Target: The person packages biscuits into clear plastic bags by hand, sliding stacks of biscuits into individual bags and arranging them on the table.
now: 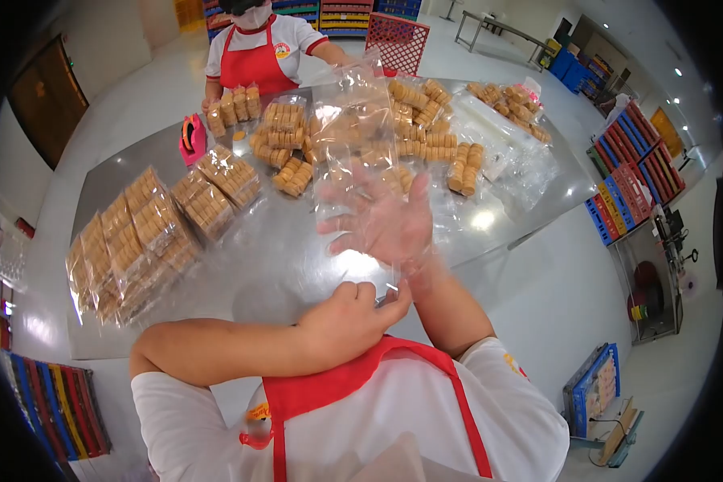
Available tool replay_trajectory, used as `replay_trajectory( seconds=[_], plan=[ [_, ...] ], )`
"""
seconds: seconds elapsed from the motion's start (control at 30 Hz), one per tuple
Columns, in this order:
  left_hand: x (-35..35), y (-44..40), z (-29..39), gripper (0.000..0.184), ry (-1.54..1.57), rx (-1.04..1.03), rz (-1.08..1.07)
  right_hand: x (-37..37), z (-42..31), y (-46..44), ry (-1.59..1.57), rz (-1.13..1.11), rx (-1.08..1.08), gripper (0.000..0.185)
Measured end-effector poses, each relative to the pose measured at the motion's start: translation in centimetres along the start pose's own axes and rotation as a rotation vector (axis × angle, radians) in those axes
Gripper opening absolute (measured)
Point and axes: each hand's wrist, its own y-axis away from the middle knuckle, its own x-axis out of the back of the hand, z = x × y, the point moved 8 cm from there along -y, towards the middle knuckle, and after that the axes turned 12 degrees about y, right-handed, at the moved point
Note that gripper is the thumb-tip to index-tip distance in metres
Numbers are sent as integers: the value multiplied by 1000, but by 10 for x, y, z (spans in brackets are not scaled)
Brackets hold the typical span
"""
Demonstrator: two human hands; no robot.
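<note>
A long clear plastic bag [353, 120] stands up in front of me over the table. My right hand [384, 215] has its fingers spread and slightly blurred; it shows through the film, seemingly inside the bag. Close to my apron, my left hand [357, 315] is closed, pinching the bag's near edge by my right wrist. Behind the bag lie several small packs of round biscuits [293, 177], partly seen through it. Larger filled bags of biscuits [136, 233] stand in a row on the left of the steel table [257, 273].
A pink tape dispenser [191, 140] stands near the left packs. Flat clear bags [506, 153] lie on the right, beside more biscuit packs [510, 104]. Across the table is a co-worker in a red apron [259, 60]. Stacked coloured crates [635, 177] stand at right.
</note>
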Motion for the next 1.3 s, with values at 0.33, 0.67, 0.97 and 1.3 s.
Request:
replay_trajectory(
  seconds=[0.33,0.67,0.97,1.3],
  plan=[
    [15,1,19,36,4,-31,-10,-32,-3,0,142,-267,112,95],
    [44,18,-56,51,333,351,-68,17,-68,65,1100,938,334,34],
    [28,20,-86,54,635,446,-16,-126,0,38,2269,241,14,19],
    [-36,-30,46,41,93,65,135,53,28,7,1198,706,-281,71]
  ],
)
